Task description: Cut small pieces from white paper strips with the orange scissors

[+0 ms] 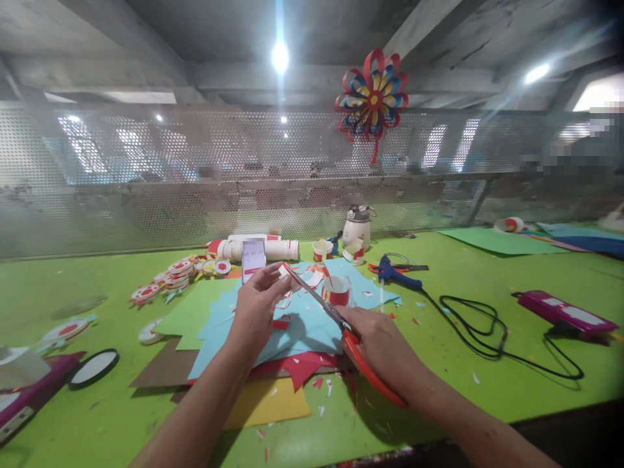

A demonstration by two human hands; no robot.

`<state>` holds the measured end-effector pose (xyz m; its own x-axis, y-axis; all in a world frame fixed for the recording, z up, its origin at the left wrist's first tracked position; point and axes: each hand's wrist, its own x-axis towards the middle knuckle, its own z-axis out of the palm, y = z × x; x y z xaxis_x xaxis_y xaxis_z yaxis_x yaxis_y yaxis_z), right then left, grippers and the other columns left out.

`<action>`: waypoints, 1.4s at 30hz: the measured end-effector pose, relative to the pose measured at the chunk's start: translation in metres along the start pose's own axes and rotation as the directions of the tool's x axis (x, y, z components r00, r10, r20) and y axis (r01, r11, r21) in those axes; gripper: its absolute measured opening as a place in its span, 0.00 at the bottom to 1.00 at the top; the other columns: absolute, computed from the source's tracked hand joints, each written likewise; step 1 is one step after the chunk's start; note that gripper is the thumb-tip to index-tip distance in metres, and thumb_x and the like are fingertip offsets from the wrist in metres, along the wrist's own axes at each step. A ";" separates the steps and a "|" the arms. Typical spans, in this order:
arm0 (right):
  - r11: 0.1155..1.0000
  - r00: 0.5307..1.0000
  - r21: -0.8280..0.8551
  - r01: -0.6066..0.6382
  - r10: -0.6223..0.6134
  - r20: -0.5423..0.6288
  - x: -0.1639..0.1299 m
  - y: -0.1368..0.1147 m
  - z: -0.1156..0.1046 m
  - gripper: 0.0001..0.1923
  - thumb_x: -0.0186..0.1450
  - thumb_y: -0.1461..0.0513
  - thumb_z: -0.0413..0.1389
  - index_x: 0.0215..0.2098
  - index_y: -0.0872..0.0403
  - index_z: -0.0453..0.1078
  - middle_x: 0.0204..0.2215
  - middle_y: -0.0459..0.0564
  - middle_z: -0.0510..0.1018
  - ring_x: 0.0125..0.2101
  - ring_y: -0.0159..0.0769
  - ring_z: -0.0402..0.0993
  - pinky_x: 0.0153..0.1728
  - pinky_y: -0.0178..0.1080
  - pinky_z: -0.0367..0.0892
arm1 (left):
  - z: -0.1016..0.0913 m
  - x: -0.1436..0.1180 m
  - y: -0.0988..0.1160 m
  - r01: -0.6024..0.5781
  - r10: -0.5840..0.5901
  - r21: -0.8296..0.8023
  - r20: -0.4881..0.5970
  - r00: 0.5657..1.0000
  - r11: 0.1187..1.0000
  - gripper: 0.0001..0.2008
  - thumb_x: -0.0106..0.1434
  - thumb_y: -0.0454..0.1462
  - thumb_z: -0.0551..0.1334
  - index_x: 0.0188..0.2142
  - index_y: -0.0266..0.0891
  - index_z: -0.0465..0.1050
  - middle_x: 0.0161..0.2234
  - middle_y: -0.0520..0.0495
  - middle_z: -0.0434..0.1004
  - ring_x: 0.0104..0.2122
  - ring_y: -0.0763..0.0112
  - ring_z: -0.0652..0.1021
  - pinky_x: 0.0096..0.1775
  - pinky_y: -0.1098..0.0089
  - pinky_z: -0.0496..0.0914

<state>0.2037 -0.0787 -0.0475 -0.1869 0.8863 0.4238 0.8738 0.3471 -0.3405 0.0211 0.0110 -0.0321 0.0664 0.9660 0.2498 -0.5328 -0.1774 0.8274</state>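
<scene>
In the head view, my right hand (380, 341) grips the orange handles of a pair of scissors (319, 300), whose blades point up and left. The blade tips meet a small white and red paper piece (287, 274) pinched in the fingers of my left hand (259, 302). Beneath both hands lies a stack of coloured paper, with light blue paper (302, 331) on top. A cut paper cup (336, 292) stands on that stack just behind the blades. White and red scraps are scattered around it.
A glue gun (397, 276) with a black cable lies right, near a purple power strip (565, 312). Behind stand a phone (253, 257), stacked paper cups (263, 249) and a bottle (357, 227). Round paper pieces (178, 273) sit left. A paper flower (373, 97) hangs on the mesh screen.
</scene>
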 end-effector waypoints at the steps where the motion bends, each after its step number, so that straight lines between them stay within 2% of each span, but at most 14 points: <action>1: 1.000 1.000 0.002 0.002 -0.002 -0.003 0.000 0.000 0.000 0.18 0.59 0.70 0.50 0.45 0.55 0.73 0.38 0.55 0.81 0.39 0.43 0.75 0.40 0.40 0.67 | 0.000 0.000 0.000 0.003 -0.003 0.001 -0.002 1.000 1.000 0.16 0.46 0.33 0.71 0.36 0.36 0.74 0.31 0.47 0.79 0.33 0.69 0.78 0.41 0.66 0.69; 10: 1.000 1.000 0.015 0.006 -0.006 -0.019 0.000 -0.003 0.000 0.21 0.58 0.71 0.50 0.47 0.53 0.72 0.37 0.53 0.81 0.38 0.43 0.76 0.38 0.40 0.67 | 0.002 -0.002 0.002 0.022 -0.022 -0.011 -0.027 0.999 1.000 0.16 0.45 0.33 0.72 0.35 0.34 0.74 0.30 0.47 0.79 0.31 0.69 0.78 0.40 0.66 0.70; 24: 1.000 1.000 0.011 -0.024 0.024 -0.007 0.000 -0.007 0.001 0.20 0.57 0.72 0.49 0.44 0.54 0.73 0.36 0.53 0.81 0.36 0.42 0.76 0.37 0.38 0.67 | 0.002 -0.001 0.000 0.013 -0.015 -0.031 -0.049 0.999 0.999 0.15 0.45 0.32 0.71 0.35 0.34 0.75 0.30 0.46 0.80 0.31 0.68 0.78 0.40 0.65 0.70; 38: 1.000 0.999 -0.017 -0.024 0.025 0.045 0.001 0.001 -0.001 0.23 0.58 0.70 0.52 0.52 0.57 0.70 0.41 0.58 0.79 0.43 0.46 0.73 0.44 0.44 0.66 | 0.001 0.001 0.001 0.010 -0.010 -0.006 -0.038 0.999 1.000 0.17 0.43 0.32 0.72 0.35 0.35 0.75 0.29 0.47 0.80 0.30 0.69 0.78 0.37 0.67 0.70; 42: 0.999 0.998 -0.030 -0.032 0.034 0.051 0.002 0.001 -0.001 0.23 0.58 0.70 0.52 0.52 0.59 0.69 0.41 0.60 0.79 0.43 0.47 0.73 0.44 0.46 0.66 | 0.000 0.001 0.000 0.020 -0.021 -0.031 -0.028 0.999 0.999 0.16 0.43 0.31 0.72 0.34 0.35 0.75 0.29 0.47 0.79 0.31 0.67 0.78 0.40 0.63 0.71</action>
<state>0.2046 -0.0771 -0.0467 -0.1798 0.9119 0.3690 0.8926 0.3089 -0.3284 0.0212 0.0119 -0.0312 0.0539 0.9743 0.2187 -0.5577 -0.1523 0.8159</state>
